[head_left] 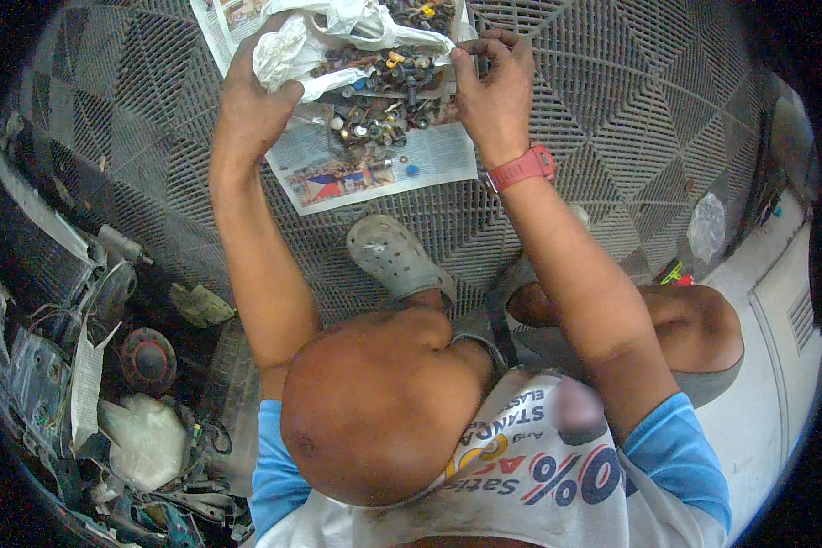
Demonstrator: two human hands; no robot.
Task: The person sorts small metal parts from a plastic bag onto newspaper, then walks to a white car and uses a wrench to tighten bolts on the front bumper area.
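Note:
A crumpled white plastic bag (288,57) is spread between my hands at the top of the view. My left hand (254,114) grips its bunched left side, the thumb pointing inward. At the right, my right hand (495,96) pinches the bag's edge between thumb and fingers. Between and below the bag lies a heap of small bolts, screws and clips (374,119), mostly dark with some yellow and silver pieces. Under the heap is a newspaper sheet (438,164). A small blue round piece (412,170) rests on the paper, apart from the heap.
The floor is grey lattice matting (603,137). My foot in a grey clog (388,256) is just below the newspaper. At the lower left lie piled car parts and wiring (146,438). On the right are a clear plastic bag (706,228) and a pale panel (776,320).

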